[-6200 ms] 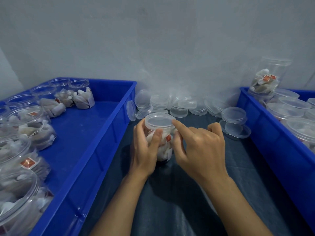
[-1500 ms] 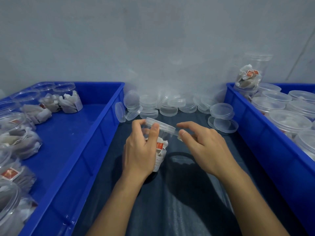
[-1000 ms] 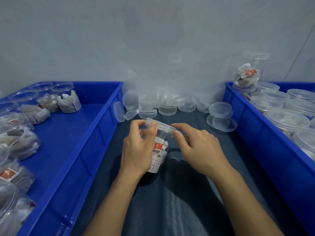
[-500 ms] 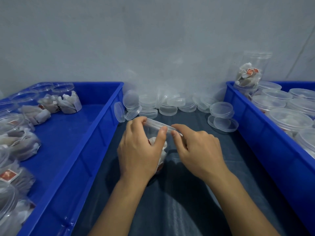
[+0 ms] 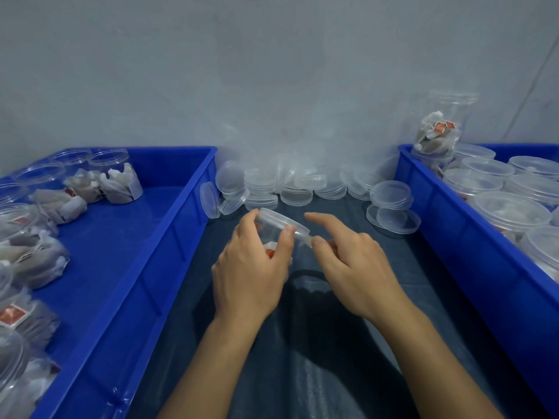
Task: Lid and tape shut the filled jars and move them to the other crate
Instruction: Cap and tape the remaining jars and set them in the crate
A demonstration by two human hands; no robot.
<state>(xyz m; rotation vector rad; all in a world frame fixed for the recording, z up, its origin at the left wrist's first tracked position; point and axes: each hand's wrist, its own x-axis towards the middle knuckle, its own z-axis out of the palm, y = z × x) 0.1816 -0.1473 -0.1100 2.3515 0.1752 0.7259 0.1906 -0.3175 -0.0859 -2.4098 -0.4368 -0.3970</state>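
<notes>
Head view: the left hand grasps the jar, fingers and thumb curled round its wall just under the lid; the jar is held above the dark mat, between the two crates, tilted so that its long axis leans away from the person and toward the left; the right hand lies just beside the jar on its right, thumb and a bent finger pinching what appears to be a strip of clear tape that runs from the lid edge to the fingertips; the index finger is extended and touches nothing; the tape itself is too transparent to trace with certainty; judgement: the taping step is in hand, and the next move turns on drawing the strip round the lid seam while the left hand turns the jar; the right hand is nearer the right crate, so the transfer probably goes that way; the right crate holds lidded jars, with one taller jar standing at its far corner; the left crate holds open jars filled with white sachets; loose lids lie heaped against the wall between the crates
</notes>
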